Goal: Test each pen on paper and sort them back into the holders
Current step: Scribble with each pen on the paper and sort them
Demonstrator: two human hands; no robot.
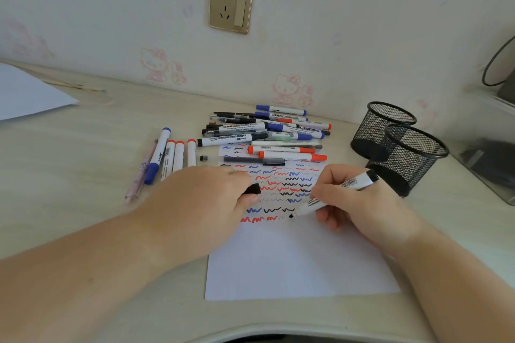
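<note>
Sorted markers (170,156) lie far left; L hand (206,198) pinches a black cap (254,188) over scribbled paper (301,262); R hand (359,203) grips a black marker (331,198), tip on the sheet — unsorted pile (267,131) behind, two mesh holders (401,147) at right.

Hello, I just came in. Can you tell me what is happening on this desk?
A person is testing pens. The right hand holds an uncapped black marker with its tip on the paper, at the end of the lowest row of red, blue and black scribbles. The left hand holds the black cap. A pile of pens lies at the top of the sheet, a few more pens lie to its left, and no pens show in the two mesh holders.
</note>
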